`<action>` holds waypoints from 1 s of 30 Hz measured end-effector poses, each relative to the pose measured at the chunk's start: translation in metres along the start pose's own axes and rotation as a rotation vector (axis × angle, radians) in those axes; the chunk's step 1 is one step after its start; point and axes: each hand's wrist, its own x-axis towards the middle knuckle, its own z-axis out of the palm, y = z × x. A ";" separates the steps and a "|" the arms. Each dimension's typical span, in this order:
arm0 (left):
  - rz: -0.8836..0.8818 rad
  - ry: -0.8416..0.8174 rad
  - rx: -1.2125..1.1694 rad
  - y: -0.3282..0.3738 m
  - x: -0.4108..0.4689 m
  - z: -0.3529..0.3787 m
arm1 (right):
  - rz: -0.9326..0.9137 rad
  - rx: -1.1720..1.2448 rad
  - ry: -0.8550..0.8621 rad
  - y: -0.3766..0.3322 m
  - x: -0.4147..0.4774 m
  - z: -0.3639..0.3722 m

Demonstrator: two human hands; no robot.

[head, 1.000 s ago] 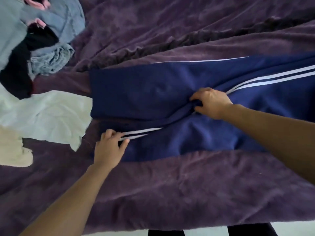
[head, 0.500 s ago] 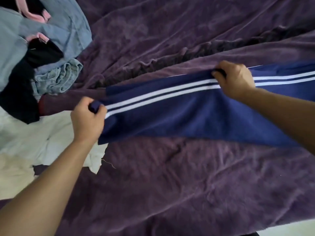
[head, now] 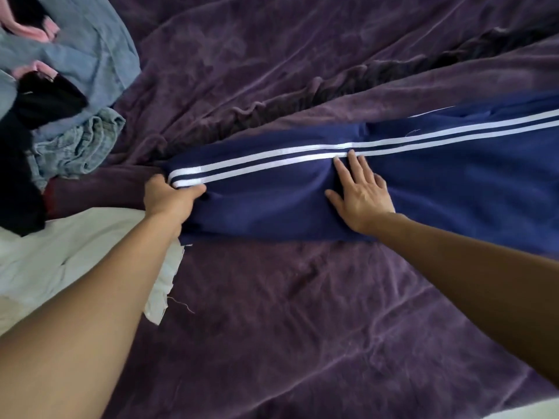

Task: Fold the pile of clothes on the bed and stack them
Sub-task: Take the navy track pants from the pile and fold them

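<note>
Across the middle of the rumpled purple velvet bedspread lies a pair of navy blue track pants with two white side stripes. The pants are doubled lengthwise and lie flat, with the stripes along the far edge, and they run out of frame to the right.

At the pants' narrow left end is the left hand. Its grip is closed, fingers and thumb curled round the fabric edge just below the stripes.

On the pants' middle is the right hand. Its grip is open, palm down, fingers straight and spread, pressing the fabric, with the fingertips touching the nearer stripe. There is a small crease in the fabric just beside those fingertips.

Just left of the pants sits a crumpled white cloth, partly under the left forearm, with a loose thread at its edge.

Further left of the pants is the unfolded pile:
- bunched light-wash jeans
- pale blue denim garment
- black garment
- pink item at the frame corner

Beyond the pants a dark gathered fold runs diagonally through the bedspread.
</note>
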 end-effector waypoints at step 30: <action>0.812 -0.346 0.759 0.218 -0.335 0.401 | 0.642 0.395 0.475 0.532 -0.093 -0.169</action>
